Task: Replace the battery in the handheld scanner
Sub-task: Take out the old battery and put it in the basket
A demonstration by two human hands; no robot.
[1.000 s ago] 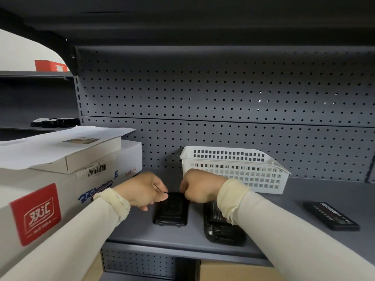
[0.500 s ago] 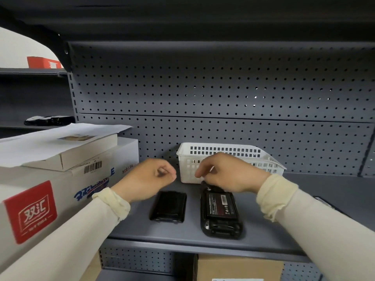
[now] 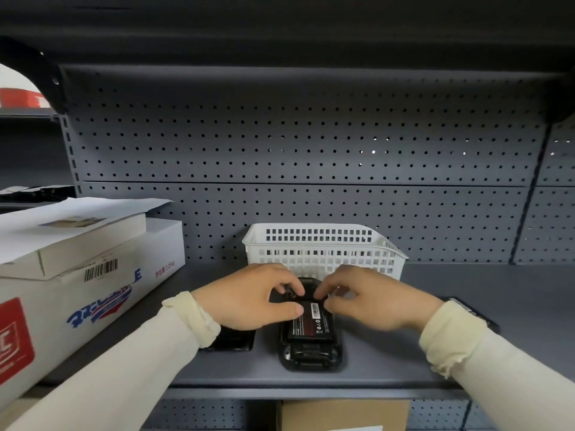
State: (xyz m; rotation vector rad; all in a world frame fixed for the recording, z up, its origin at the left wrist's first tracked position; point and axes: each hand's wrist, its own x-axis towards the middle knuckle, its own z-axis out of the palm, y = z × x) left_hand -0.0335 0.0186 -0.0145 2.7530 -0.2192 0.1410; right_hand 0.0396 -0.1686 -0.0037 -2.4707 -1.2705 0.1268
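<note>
Working at the far end of the handheld scanner (image 3: 309, 353), you had both hands down on it at once. Your left hand (image 3: 249, 298) was half curled, its fingers (image 3: 292, 287) bent over the top left corner of the device and its thumb laid flat across the upper edge of the battery (image 3: 308, 323). Your right hand (image 3: 370, 298) mirrored it, loosely curled, fingertips pressed on the top right corner, thumb tucked along the battery's right side. Neither hand had closed fully around anything; each pinched and pressed at the scanner's upper end rather than lifting it.

The scanner lay on its face on the grey shelf (image 3: 466, 306), back open, with the battery seated in its bay, red label up. Its long axis ran away from you, front to back, the rounded near end pointing at you and the far end just in front of the white basket (image 3: 323, 248).

Just left of the scanner, partly under your left wrist and cream sleeve (image 3: 186, 318), sat the black back cover (image 3: 231, 339). A second black battery (image 3: 466, 307) peeked out behind your right wrist, mostly hidden. The white carton (image 3: 93, 290) stood well off to the left.
</note>
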